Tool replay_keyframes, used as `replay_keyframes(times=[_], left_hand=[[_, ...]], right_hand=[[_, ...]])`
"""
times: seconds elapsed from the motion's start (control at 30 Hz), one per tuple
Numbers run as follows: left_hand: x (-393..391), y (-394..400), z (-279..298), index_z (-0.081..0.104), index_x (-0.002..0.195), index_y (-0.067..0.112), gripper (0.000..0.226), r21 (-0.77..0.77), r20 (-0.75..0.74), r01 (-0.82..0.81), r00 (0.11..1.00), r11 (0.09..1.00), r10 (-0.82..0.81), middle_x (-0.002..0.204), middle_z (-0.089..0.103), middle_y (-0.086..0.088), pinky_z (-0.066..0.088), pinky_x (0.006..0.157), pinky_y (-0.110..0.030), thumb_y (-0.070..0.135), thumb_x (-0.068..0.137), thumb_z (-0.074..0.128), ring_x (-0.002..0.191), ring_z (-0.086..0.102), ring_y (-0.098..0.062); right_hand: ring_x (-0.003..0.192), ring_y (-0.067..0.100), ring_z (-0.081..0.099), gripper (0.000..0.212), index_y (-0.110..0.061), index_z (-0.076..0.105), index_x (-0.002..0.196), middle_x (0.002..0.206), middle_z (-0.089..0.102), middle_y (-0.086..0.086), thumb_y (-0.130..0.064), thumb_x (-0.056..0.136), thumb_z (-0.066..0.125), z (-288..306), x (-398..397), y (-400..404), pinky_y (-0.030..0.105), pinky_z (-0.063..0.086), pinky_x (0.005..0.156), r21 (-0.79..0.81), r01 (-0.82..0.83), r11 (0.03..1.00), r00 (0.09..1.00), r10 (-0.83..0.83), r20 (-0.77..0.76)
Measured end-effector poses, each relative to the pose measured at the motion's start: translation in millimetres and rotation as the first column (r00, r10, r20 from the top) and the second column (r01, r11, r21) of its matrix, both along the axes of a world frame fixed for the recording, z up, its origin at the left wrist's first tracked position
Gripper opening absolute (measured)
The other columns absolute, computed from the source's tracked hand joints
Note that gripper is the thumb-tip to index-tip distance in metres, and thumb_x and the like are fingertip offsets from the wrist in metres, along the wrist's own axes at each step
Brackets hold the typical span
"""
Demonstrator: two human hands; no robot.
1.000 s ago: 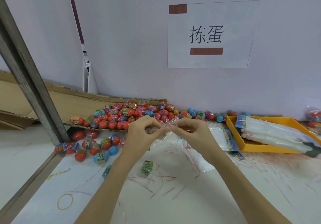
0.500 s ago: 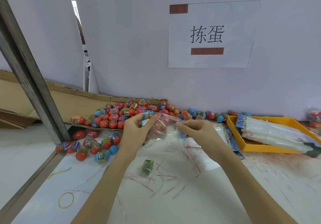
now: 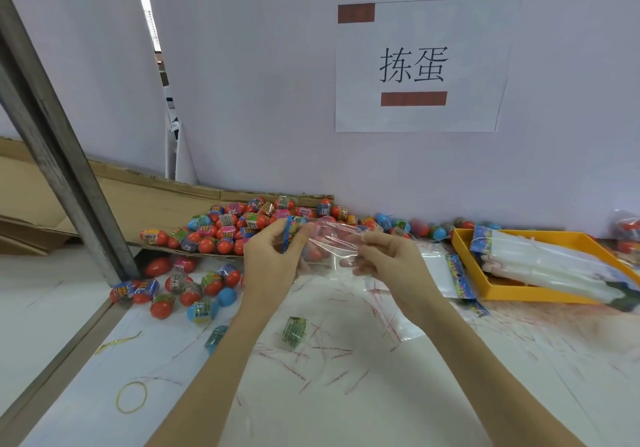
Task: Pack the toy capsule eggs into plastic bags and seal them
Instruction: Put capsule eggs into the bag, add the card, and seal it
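While pinching clear bag [image 3: 332,238] between left hand [image 3: 273,259] and right hand [image 3: 388,259], risking thin film slipping out sideways.

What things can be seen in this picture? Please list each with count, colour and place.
plastic bag: one, clear, held between both hands
toy capsule eggs: many, mostly red and blue, piled far left
green-labelled egg: one, alone near centre
yellow tray: one, right, holding bags
rubber band: one, yellow, near left
paper sign: one, white, on wall
left hand: fingers pinch bag
right hand: fingers pinch bag
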State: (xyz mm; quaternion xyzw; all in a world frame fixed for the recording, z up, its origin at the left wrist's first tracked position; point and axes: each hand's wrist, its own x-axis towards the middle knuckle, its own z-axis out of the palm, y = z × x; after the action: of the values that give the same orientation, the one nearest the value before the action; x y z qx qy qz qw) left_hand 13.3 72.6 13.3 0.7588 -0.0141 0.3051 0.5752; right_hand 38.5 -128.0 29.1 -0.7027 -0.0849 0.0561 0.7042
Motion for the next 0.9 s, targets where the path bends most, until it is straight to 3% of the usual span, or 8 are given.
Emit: replay_keyframes(times=[0.1, 0.27, 0.37, 0.5, 0.63, 0.77, 0.83, 0.9], left_hand=[[2, 2, -2, 0.071, 0.089, 0.013, 0.030, -0.032, -0.020, -0.023, 1.000, 0.999, 0.022, 0.072, 0.074, -0.005, 0.052, 0.052, -0.032, 0.042, 0.096, 0.069, 0.056, 0.065, -0.024], [3, 4, 0, 0.076, 0.094, 0.015, 0.023, -0.058, -0.027, 0.048, 0.998, 0.997, -0.049, 0.073, 0.073, -0.006, 0.056, 0.058, -0.028, 0.037, 0.096, 0.072, 0.062, 0.068, -0.022], [0, 1, 3, 0.075, 0.092, 0.012, 0.033, -0.082, -0.027, 0.074, 0.997, 0.994, -0.077, 0.075, 0.074, -0.010, 0.055, 0.057, -0.029, 0.045, 0.091, 0.071, 0.059, 0.065, -0.015], [-1, 0, 2, 0.073, 0.091, 0.007, 0.034, -0.116, -0.038, 0.058, 0.997, 0.992, -0.062, 0.075, 0.072, -0.016, 0.058, 0.065, -0.051, 0.040, 0.094, 0.070, 0.066, 0.067, -0.036], [0, 3, 2, 0.074, 0.099, 0.014, 0.019, -0.111, -0.077, 0.117, 0.989, 0.987, -0.126, 0.083, 0.075, -0.010, 0.058, 0.065, -0.044, 0.032, 0.100, 0.068, 0.072, 0.072, -0.024], [1, 3, 1, 0.075, 0.095, 0.012, 0.020, -0.069, -0.068, 0.098, 0.992, 0.993, -0.103, 0.087, 0.074, -0.016, 0.062, 0.078, -0.058, 0.031, 0.099, 0.070, 0.085, 0.072, -0.039], [1, 0, 1, 0.073, 0.092, 0.013, 0.023, -0.029, -0.023, 0.034, 0.999, 0.999, -0.035, 0.080, 0.072, -0.012, 0.061, 0.070, -0.053, 0.034, 0.100, 0.068, 0.076, 0.071, -0.035], [0, 0, -1, 0.070, 0.087, 0.015, 0.024, 0.012, 0.017, -0.030, 0.999, 0.999, 0.030, 0.071, 0.069, -0.008, 0.056, 0.054, -0.044, 0.035, 0.101, 0.068, 0.060, 0.066, -0.030]], right_hand=[[0.086, 0.025, 0.078, 0.025, -0.004, 0.070, 0.120, 0.100, 0.078, 0.012, 0.000, 0.104, 0.051, 0, -2, 8, 0.029, 0.064, 0.075, -0.002, 0.024, 1.000, 1.000, -0.024, 0.003], [0.089, 0.021, 0.079, 0.026, -0.012, 0.079, 0.106, 0.097, 0.081, 0.004, -0.034, 0.095, 0.069, 3, -5, 4, 0.022, 0.062, 0.073, 0.120, -0.001, 0.993, 0.998, 0.009, -0.067], [0.083, 0.024, 0.079, 0.022, -0.011, 0.079, 0.105, 0.091, 0.081, 0.003, -0.025, 0.101, 0.063, 1, -3, 3, 0.023, 0.062, 0.067, 0.076, 0.031, 0.997, 0.998, -0.027, -0.055], [0.069, 0.023, 0.077, 0.028, -0.008, 0.073, 0.099, 0.077, 0.078, 0.005, -0.015, 0.110, 0.047, -4, -3, 5, 0.029, 0.063, 0.063, -0.116, 0.130, 0.985, 0.981, -0.111, 0.160], [0.070, 0.019, 0.076, 0.026, -0.009, 0.072, 0.098, 0.077, 0.077, 0.004, -0.013, 0.109, 0.048, -9, -5, 8, 0.036, 0.064, 0.070, -0.226, 0.135, 0.965, 0.951, -0.061, 0.304], [0.088, 0.026, 0.077, 0.031, -0.006, 0.075, 0.106, 0.093, 0.080, 0.011, -0.029, 0.108, 0.053, -2, -8, 12, 0.035, 0.064, 0.081, 0.078, -0.020, 0.997, 0.993, 0.011, 0.114], [0.092, 0.024, 0.076, 0.039, -0.007, 0.077, 0.109, 0.102, 0.079, 0.013, -0.042, 0.101, 0.061, 4, -10, 11, 0.028, 0.062, 0.081, 0.232, -0.096, 0.968, 0.993, 0.108, -0.042], [0.091, 0.019, 0.073, 0.042, -0.011, 0.081, 0.106, 0.106, 0.079, 0.011, -0.049, 0.091, 0.071, 7, -10, 9, 0.026, 0.057, 0.081, 0.217, -0.152, 0.964, 0.981, 0.174, -0.087]])
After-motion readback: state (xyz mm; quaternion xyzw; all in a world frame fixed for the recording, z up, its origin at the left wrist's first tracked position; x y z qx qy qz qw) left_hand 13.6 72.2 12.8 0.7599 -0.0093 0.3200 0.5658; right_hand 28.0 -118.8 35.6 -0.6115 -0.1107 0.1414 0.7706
